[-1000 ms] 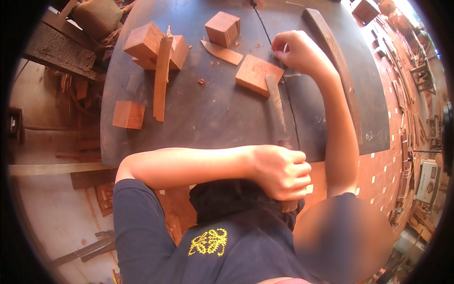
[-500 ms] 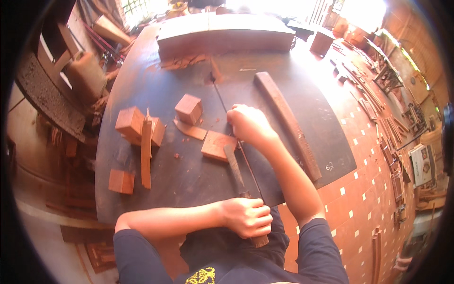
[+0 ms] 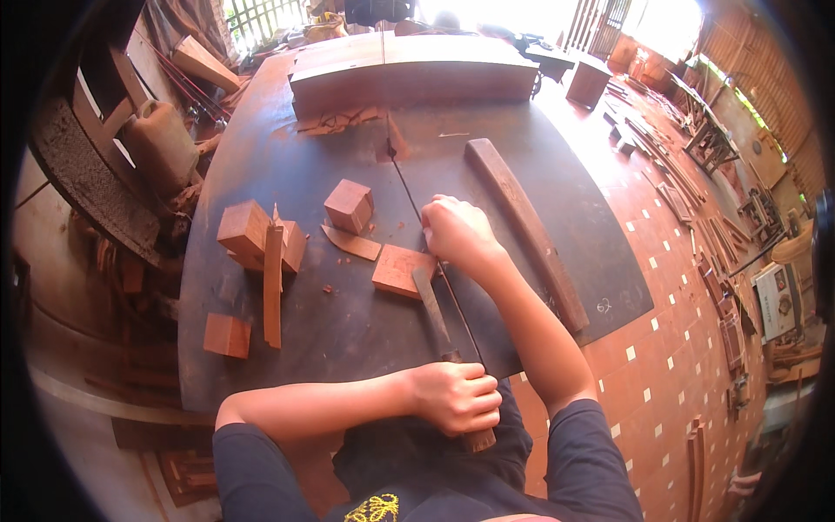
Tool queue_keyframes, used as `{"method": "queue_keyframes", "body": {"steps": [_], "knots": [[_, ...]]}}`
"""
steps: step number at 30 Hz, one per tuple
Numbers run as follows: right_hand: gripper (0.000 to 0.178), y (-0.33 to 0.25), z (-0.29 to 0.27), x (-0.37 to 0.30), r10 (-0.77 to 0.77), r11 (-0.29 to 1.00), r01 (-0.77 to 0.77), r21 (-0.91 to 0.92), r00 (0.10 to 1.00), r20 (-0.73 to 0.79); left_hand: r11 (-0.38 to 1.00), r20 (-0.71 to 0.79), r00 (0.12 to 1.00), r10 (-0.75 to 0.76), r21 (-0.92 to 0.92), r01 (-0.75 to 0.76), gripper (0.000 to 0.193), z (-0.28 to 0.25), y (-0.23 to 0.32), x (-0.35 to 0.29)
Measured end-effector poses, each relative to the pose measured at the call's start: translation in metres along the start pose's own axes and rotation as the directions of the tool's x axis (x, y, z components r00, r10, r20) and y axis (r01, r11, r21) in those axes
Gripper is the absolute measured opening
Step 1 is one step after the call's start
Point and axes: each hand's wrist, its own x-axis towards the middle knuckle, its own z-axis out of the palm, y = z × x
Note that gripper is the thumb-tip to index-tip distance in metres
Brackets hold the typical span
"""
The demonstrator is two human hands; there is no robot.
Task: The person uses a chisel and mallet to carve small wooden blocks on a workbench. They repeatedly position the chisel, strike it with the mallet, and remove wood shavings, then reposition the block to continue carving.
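My left hand [image 3: 457,398] is wrapped round the wooden handle of a chisel-like tool [image 3: 430,304], its flat steel blade pointing away from me. The blade's wider far end rests against the right side of a small reddish wood block [image 3: 402,271]. Just beyond that block, my right hand [image 3: 457,228] is closed in a fist close to the tabletop; whatever its fingers hold, if anything, is hidden. A thin curved offcut [image 3: 351,242] and a wood cube [image 3: 350,205] lie to the left of the block.
The dark tabletop [image 3: 322,348] has a narrow slot through it. Stacked blocks [image 3: 245,228] with an upright-looking strip [image 3: 274,291], and another cube [image 3: 228,335], sit left. A long bar [image 3: 526,230] lies right; a large curved wooden piece [image 3: 413,83] spans the back.
Both hands, the tool and the block keep nearly the same places. The view has shifted slightly, and my right hand's pose differs a little.
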Motion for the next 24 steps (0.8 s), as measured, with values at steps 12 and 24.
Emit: {"method": "queue_keyframes", "body": {"steps": [12, 24], "knots": [[0.009, -0.002, -0.013, -0.002, -0.013, 0.998, 0.016, -0.061, 0.998, 0.061, 1.000, -0.014, 1.000, -0.001, -0.005, 0.001, 0.019, -0.002, -0.004, 0.000], [0.035, -0.006, -0.023, -0.004, -0.167, 0.950, 0.161, 0.268, 0.986, 0.001, 1.000, -0.020, 1.000, -0.012, -0.006, 0.012, 0.019, -0.003, -0.003, 0.001]]}}
